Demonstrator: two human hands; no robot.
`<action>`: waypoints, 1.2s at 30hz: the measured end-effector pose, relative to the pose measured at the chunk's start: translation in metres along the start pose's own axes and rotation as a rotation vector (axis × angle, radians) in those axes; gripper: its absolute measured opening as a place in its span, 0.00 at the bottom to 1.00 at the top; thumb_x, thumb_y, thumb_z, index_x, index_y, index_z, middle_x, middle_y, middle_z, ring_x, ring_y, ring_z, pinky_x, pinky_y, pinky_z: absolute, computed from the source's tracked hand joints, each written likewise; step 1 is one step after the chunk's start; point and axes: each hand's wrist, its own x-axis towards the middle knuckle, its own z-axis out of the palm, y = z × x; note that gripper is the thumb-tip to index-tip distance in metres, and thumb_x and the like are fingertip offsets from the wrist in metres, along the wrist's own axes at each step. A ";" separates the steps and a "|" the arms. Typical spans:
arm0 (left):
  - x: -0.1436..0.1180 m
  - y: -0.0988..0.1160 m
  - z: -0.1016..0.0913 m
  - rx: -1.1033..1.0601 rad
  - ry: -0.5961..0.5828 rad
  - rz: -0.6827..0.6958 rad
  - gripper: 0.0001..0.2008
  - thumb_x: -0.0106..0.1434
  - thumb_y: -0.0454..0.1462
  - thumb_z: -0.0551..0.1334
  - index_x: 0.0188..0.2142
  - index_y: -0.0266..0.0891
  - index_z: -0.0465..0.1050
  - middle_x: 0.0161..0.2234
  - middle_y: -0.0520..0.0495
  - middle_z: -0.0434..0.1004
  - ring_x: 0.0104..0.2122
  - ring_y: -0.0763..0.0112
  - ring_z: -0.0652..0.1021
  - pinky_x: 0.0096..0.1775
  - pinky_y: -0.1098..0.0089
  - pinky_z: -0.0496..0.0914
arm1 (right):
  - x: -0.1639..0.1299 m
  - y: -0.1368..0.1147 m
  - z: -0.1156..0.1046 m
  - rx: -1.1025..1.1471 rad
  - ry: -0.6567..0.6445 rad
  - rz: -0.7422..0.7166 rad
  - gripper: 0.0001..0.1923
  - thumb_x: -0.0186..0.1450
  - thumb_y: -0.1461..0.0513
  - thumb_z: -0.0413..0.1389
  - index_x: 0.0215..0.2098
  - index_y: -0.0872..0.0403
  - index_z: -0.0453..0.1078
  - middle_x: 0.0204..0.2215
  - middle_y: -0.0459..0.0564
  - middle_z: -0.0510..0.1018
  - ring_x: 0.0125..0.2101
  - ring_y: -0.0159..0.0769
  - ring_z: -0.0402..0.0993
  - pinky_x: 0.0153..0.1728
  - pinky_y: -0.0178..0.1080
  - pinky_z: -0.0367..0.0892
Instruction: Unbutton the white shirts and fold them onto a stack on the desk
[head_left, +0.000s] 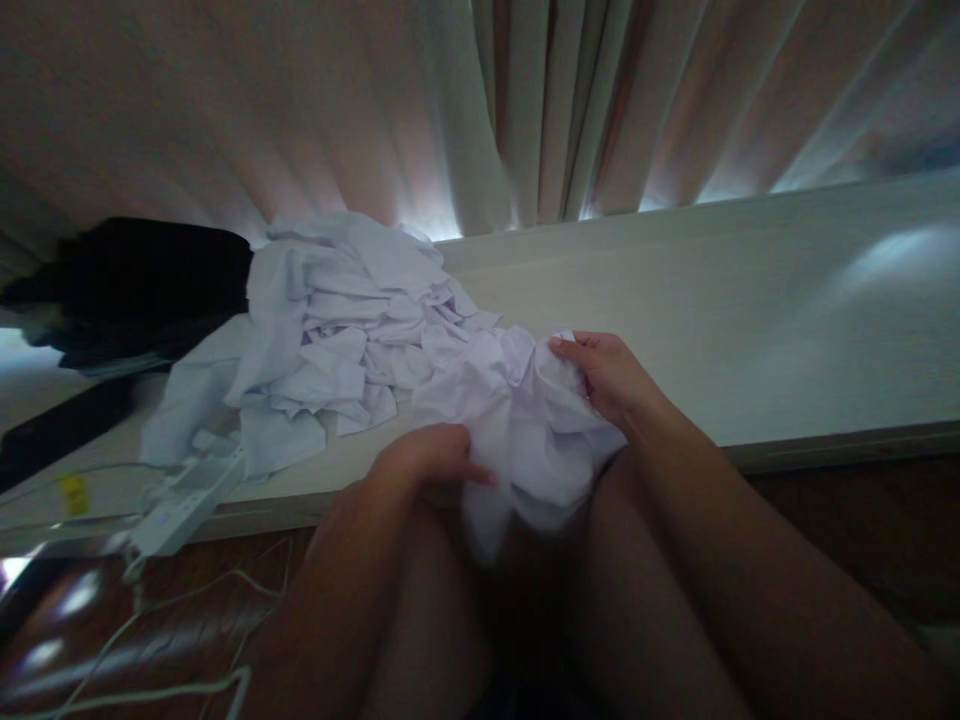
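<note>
Both my hands hold one crumpled white cloth [517,420] at the near edge of a pale table [750,330]. My left hand [431,458] grips its lower left side, fingers curled into the fabric. My right hand [607,375] pinches the upper right edge between thumb and fingers. Part of the cloth hangs down over the table edge between my knees. A heap of several more white cloths [337,330] lies on the table just left of and behind the held one.
A dark pile of fabric [135,285] sits at the far left. A white power strip [187,500] with cables lies at the table's front left corner. Curtains [525,110] hang behind the table. The floor [862,520] is dark wood.
</note>
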 end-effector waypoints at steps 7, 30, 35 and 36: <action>0.007 0.035 -0.001 -0.060 0.077 0.230 0.14 0.63 0.42 0.58 0.41 0.40 0.80 0.45 0.42 0.82 0.46 0.57 0.78 0.48 0.65 0.68 | -0.006 -0.008 0.006 0.079 -0.178 -0.055 0.12 0.54 0.60 0.66 0.36 0.55 0.78 0.29 0.47 0.80 0.25 0.32 0.71 0.26 0.34 0.65; -0.012 0.062 -0.013 -1.116 0.379 0.178 0.15 0.53 0.43 0.72 0.35 0.35 0.79 0.27 0.46 0.81 0.24 0.69 0.78 0.28 0.71 0.72 | -0.015 0.002 0.021 -0.204 -0.209 -0.234 0.10 0.61 0.54 0.62 0.35 0.52 0.78 0.32 0.47 0.79 0.33 0.36 0.73 0.37 0.38 0.69; -0.020 0.072 -0.017 -1.127 0.347 0.145 0.11 0.53 0.42 0.72 0.28 0.34 0.79 0.22 0.48 0.78 0.21 0.70 0.75 0.27 0.70 0.71 | -0.015 0.001 0.021 -0.019 -0.190 -0.193 0.12 0.58 0.57 0.65 0.40 0.52 0.79 0.37 0.48 0.81 0.36 0.36 0.75 0.41 0.40 0.69; -0.020 0.073 -0.017 -1.127 0.350 0.146 0.11 0.52 0.41 0.72 0.28 0.34 0.79 0.21 0.48 0.77 0.21 0.70 0.75 0.27 0.70 0.71 | -0.015 0.001 0.021 0.000 -0.191 -0.172 0.13 0.58 0.58 0.65 0.41 0.52 0.79 0.38 0.48 0.81 0.36 0.36 0.75 0.41 0.40 0.70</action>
